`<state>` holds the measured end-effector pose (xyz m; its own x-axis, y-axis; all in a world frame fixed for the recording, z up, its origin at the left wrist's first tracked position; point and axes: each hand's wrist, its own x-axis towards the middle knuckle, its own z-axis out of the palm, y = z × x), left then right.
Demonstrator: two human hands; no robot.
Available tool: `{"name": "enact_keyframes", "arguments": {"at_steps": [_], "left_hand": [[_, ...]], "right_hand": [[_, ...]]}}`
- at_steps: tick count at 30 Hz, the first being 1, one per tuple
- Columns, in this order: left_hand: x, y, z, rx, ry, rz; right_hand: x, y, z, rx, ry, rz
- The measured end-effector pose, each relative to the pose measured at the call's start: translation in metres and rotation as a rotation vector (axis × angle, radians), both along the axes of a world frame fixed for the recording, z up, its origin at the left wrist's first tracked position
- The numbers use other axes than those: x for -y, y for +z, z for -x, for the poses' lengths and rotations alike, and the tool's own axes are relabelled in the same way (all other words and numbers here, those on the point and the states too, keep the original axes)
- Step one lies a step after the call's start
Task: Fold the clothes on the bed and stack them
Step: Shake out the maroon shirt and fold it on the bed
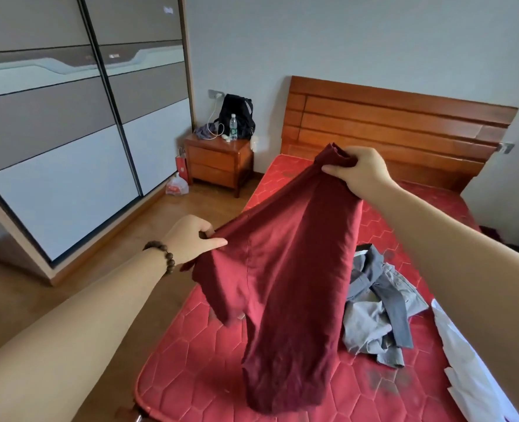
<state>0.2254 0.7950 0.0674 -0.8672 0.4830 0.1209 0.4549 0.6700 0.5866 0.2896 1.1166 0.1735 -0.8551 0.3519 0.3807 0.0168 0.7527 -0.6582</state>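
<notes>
Dark red garment held up over the bed, ready to be spread for folding.

The bed (383,236), a bare red mattress, carries a crumpled grey garment (377,312) and white cloth (465,370) right where the red one would be laid. The red garment (285,269) hangs between both hands, apparently to find its shape: right hand (358,172) fingers pinch its top, left hand (191,239) fingers pinch a side edge.

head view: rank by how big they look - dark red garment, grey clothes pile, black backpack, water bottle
1. dark red garment, held up close to the camera, so nearness inflates it
2. grey clothes pile on the mattress
3. black backpack, far off on the nightstand
4. water bottle, beside the backpack
</notes>
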Motion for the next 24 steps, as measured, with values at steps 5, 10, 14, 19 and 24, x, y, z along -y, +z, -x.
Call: {"name": "enact_keyframes", "arguments": {"at_steps": [5, 10, 14, 19, 24], "left_hand": [[-0.023, -0.026, 0.053, 0.035, 0.079, 0.018], [-0.048, -0.008, 0.115, 0.024, 0.164, -0.164], [-0.064, 0.043, 0.151, -0.043, 0.223, -0.350], [-0.063, 0.098, 0.163, -0.139, 0.244, -0.422], [-0.044, 0.098, 0.149, -0.166, 0.174, -0.390]], "right_hand": [[-0.034, -0.043, 0.062, 0.059, 0.001, 0.007], [-0.066, -0.035, 0.119, 0.055, -0.046, 0.050], [-0.079, 0.015, 0.140, -0.066, -0.042, 0.122], [-0.077, 0.068, 0.135, -0.152, 0.019, 0.229], [-0.072, 0.075, 0.108, -0.054, 0.097, 0.117]]}}
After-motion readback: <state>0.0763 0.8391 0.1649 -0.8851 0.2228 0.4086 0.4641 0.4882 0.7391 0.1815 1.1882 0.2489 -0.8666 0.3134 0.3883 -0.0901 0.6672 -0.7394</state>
